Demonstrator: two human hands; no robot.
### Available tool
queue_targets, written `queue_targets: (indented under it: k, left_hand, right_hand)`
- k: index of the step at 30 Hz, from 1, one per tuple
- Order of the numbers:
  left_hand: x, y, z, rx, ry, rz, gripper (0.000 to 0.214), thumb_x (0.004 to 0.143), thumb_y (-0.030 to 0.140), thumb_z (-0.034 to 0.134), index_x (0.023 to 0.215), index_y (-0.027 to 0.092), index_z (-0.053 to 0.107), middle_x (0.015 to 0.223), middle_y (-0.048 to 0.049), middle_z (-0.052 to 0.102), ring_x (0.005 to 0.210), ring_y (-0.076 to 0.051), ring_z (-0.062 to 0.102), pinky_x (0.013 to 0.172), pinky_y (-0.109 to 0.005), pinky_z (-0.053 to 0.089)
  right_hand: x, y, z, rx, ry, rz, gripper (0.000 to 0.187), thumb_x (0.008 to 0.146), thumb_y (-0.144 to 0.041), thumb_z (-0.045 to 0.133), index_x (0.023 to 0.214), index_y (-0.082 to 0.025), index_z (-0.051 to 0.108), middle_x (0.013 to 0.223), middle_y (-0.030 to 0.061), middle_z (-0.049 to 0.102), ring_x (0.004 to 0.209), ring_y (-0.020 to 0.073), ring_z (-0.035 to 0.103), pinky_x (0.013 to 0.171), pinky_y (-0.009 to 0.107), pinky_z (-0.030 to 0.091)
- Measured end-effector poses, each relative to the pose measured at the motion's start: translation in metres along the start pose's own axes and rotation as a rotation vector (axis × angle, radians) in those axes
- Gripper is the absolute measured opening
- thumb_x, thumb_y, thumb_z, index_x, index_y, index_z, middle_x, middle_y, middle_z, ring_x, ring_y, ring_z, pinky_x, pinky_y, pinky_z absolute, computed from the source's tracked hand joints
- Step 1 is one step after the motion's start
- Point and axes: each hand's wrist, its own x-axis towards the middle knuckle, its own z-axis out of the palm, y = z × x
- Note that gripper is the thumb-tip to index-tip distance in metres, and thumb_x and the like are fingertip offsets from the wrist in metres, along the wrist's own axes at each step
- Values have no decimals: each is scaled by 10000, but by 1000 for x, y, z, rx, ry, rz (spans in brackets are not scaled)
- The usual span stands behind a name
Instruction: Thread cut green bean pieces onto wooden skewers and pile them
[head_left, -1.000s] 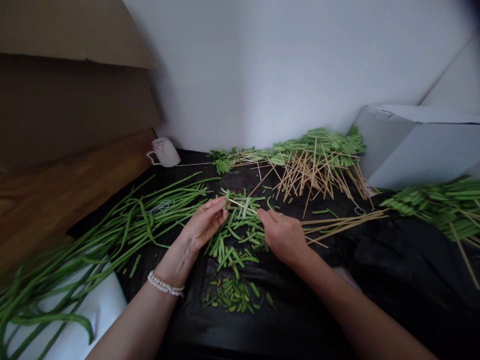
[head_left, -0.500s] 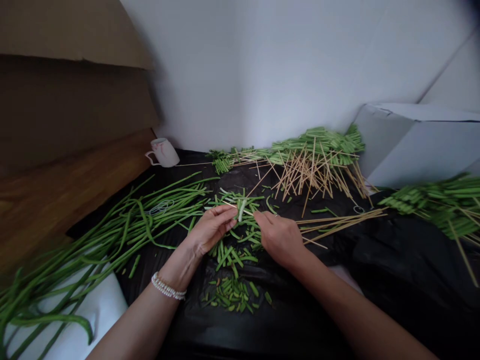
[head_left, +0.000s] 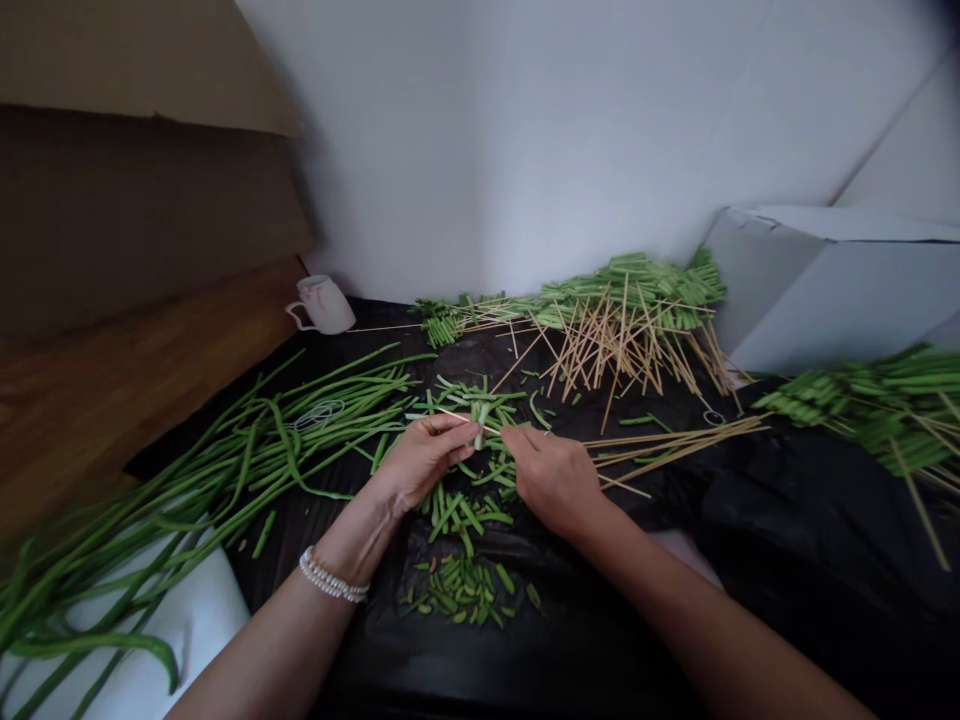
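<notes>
My left hand (head_left: 424, 458), with a pearl bracelet at the wrist, pinches a short green bean piece (head_left: 480, 424) that sits on a thin bamboo skewer (head_left: 459, 415). My right hand (head_left: 553, 476) is closed on the skewer's other end, just right of the bean piece. Both hands hover over a heap of cut bean pieces (head_left: 466, 500) on black plastic sheeting (head_left: 600, 620).
Long uncut green beans (head_left: 225, 470) spread to the left. Finished bean skewers (head_left: 630, 310) pile up at the back, more bean skewers (head_left: 885, 400) at the right. Bare skewers (head_left: 675, 445) lie right of my hand. A white mug (head_left: 322, 303) lies tipped by the wall; a white box (head_left: 832, 290) stands right.
The bean piece has slid along the skewer toward my left hand, and both hands have drawn slightly closer together and down.
</notes>
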Motion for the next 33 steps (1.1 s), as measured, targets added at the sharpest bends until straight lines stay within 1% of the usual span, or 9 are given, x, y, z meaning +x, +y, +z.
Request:
queue_targets:
  k: [3, 6, 11, 14, 15, 19, 23, 29, 33]
  left_hand:
    - [-2, -2, 7, 4, -5, -35, 233, 518, 217, 878, 670, 133, 723, 699, 4, 667, 670, -81, 597, 684, -213, 497]
    - [-4, -1, 10, 8, -10, -3, 226, 528, 221, 874, 677, 142, 723, 737, 4, 675, 690, -81, 600, 703, -215, 496]
    - [1, 10, -7, 156, -3, 121, 303, 641, 340, 807, 871, 154, 741, 865, -48, 715, 773, -126, 629, 759, -248, 485]
    - [5, 18, -24, 438, 195, 301, 309, 692, 412, 746, 839, 141, 729, 749, -37, 704, 689, -132, 603, 698, -252, 460]
    - [7, 20, -29, 568, 216, 335, 303, 706, 422, 725, 806, 136, 724, 730, -38, 700, 674, -140, 597, 685, -259, 452]
    - [8, 20, -39, 1058, 208, 380, 258, 749, 400, 647, 747, 152, 718, 737, -42, 706, 681, -178, 605, 672, -289, 424]
    - [8, 17, -41, 1335, 207, 323, 188, 727, 358, 640, 722, 188, 719, 710, -29, 693, 663, -185, 601, 633, -294, 394]
    - [8, 15, -44, 1456, 182, 320, 178, 702, 378, 662, 743, 214, 716, 755, -30, 671, 700, -196, 593, 615, -292, 383]
    - [9, 14, -39, 1361, 193, 441, 182, 720, 358, 665, 780, 199, 729, 751, -41, 653, 696, -188, 578, 646, -299, 406]
  right_hand:
    - [1, -2, -1, 0, 23, -25, 228, 849, -85, 441, 956, -169, 624, 746, 5, 632, 635, 122, 534, 577, 264, 286]
    - [1, -2, -4, -4, 43, -26, 233, 862, -92, 433, 964, -173, 626, 752, 1, 631, 625, 120, 533, 574, 269, 282]
    - [2, 9, -8, -54, 54, 27, 282, 861, -90, 435, 1033, -186, 636, 753, -5, 633, 615, 121, 534, 551, 277, 272]
    - [2, 17, -7, -99, 66, 63, 286, 872, -110, 436, 1061, -178, 639, 775, 7, 647, 626, 122, 536, 553, 274, 275]
    - [1, 18, -6, -105, 62, 65, 286, 872, -114, 437, 1063, -178, 640, 776, 8, 649, 626, 122, 535, 554, 274, 276]
    - [0, 19, -3, -104, 36, 57, 298, 858, -108, 445, 1071, -181, 641, 794, 10, 658, 634, 122, 539, 553, 274, 282]
    - [0, 17, -3, -103, 19, 59, 287, 859, -113, 453, 1060, -183, 646, 780, 7, 653, 634, 121, 545, 550, 271, 280]
    - [0, 16, -3, -87, 4, 54, 285, 854, -110, 454, 1051, -185, 646, 780, 10, 651, 633, 125, 554, 555, 274, 287]
    - [1, 14, -3, -63, -12, 62, 274, 865, -127, 452, 1052, -184, 645, 798, 17, 661, 640, 128, 560, 548, 271, 283]
